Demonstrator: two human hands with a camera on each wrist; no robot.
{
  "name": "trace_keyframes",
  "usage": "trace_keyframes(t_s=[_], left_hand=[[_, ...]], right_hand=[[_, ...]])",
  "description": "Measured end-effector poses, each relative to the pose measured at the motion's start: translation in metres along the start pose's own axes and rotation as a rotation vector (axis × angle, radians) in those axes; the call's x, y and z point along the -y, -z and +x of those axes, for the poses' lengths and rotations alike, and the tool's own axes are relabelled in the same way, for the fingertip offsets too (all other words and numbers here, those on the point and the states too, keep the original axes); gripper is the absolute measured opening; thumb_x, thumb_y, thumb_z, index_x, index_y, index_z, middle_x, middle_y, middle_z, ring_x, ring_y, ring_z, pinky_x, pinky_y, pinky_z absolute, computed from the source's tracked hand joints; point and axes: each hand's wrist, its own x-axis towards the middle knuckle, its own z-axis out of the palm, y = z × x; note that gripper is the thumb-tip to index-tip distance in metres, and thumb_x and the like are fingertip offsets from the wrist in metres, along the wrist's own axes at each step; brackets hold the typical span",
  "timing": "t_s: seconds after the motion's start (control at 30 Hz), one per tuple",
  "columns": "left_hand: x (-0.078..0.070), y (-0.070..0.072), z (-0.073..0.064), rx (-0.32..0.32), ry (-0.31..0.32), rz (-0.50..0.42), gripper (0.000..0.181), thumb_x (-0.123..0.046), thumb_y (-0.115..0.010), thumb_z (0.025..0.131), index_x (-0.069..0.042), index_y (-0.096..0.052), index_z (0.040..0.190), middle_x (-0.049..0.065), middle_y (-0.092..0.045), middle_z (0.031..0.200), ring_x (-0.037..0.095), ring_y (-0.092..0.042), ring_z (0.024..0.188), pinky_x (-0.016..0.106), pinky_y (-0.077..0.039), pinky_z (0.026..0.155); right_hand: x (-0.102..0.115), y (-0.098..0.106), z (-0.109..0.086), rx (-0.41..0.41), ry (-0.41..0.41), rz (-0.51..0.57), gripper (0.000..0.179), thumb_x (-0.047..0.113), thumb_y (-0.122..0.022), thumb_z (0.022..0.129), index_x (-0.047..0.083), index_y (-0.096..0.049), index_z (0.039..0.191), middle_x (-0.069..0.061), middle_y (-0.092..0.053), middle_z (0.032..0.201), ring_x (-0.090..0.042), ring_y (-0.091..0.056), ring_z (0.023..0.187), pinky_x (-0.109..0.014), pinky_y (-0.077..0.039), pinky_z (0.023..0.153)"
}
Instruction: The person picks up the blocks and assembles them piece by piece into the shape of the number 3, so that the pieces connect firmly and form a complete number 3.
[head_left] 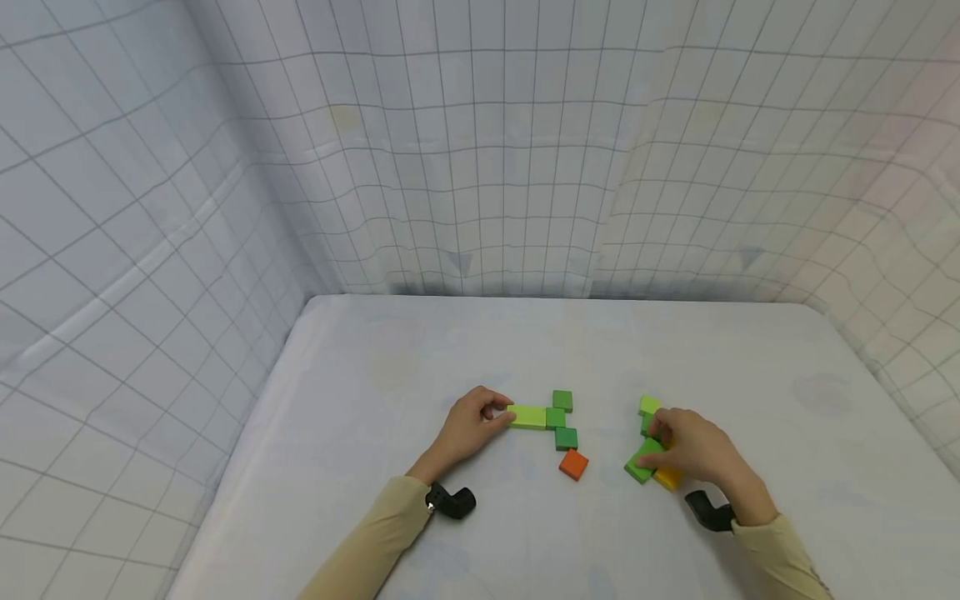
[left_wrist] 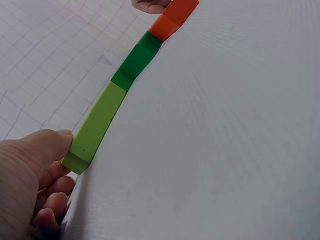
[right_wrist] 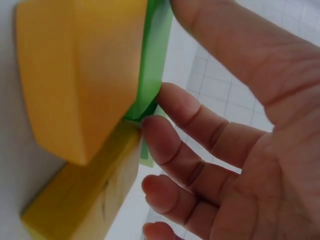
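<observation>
Head: on the tabletop (head_left: 450, 350), the left hand (head_left: 467, 427) pinches one end of a lime block (head_left: 527, 417); the right hand (head_left: 697, 446) pinches a bright green block (head_left: 641, 470) beside a yellow block (head_left: 667, 480). Left wrist: the thumb touches the lime block. Right wrist: other fingers bend loosely.

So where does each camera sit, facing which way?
On the head: looks forward and down at left hand, right hand and white table.
On the left wrist: faces left hand and long lime rectangular block.
On the right wrist: faces right hand and chunky amber-yellow block.
Head and left wrist both show the orange square block.
</observation>
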Motion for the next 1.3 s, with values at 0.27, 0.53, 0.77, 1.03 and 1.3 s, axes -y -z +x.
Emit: trace_keyframes(t_s=[0.27,0.53,0.77,1.03,1.3], left_hand=[[0.000,-0.002,-0.001,0.006,0.005,0.009,0.020,-0.025,-0.072,0.087,-0.012,-0.071,0.102,-0.007,-0.055,0.086,0.009,-0.048,0.072,0.025,-0.041,0.065],[-0.002,-0.002,-0.003,0.011,0.002,0.013,0.020,-0.025,-0.072,0.087,-0.012,-0.071,0.102,-0.007,-0.055,0.086,0.009,-0.048,0.072,0.025,-0.041,0.065],[-0.002,0.002,0.001,-0.002,-0.004,0.014,0.020,-0.023,-0.072,0.086,-0.011,-0.070,0.102,-0.007,-0.055,0.085,0.009,-0.048,0.072,0.026,-0.041,0.065],[-0.004,0.002,0.002,0.006,-0.001,0.018,0.020,-0.024,-0.072,0.087,-0.011,-0.071,0.102,-0.006,-0.056,0.087,0.009,-0.048,0.072,0.025,-0.041,0.065],[-0.004,0.002,0.001,0.007,-0.001,0.025,0.020,-0.024,-0.072,0.087,-0.011,-0.070,0.102,-0.006,-0.056,0.087,0.008,-0.048,0.072,0.025,-0.041,0.066]], right_hand=[[0.009,-0.015,-0.009,-0.075,0.076,-0.098,0.043,0.052,-0.083,0.062,0.018,-0.063,0.079,0.007,-0.048,0.071,-0.012,-0.042,0.067,-0.032,-0.036,0.061],[0.014,-0.024,-0.027,-0.117,0.138,-0.163,0.035,0.055,-0.075,0.072,0.023,-0.068,0.084,0.013,-0.047,0.072,-0.010,-0.042,0.072,-0.035,-0.032,0.066],[0.008,-0.021,-0.036,-0.038,0.188,-0.072,0.024,0.041,-0.079,0.074,0.026,-0.069,0.089,0.015,-0.052,0.083,-0.008,-0.042,0.077,-0.036,-0.031,0.070],[0.012,-0.030,-0.036,0.029,0.231,0.018,0.028,0.056,-0.076,0.069,0.032,-0.066,0.082,0.016,-0.048,0.075,-0.006,-0.041,0.074,-0.029,-0.033,0.068],[0.042,-0.045,-0.027,0.085,0.359,-0.015,0.027,0.055,-0.077,0.070,0.032,-0.064,0.077,0.017,-0.044,0.070,-0.005,-0.041,0.070,-0.027,-0.033,0.067]])
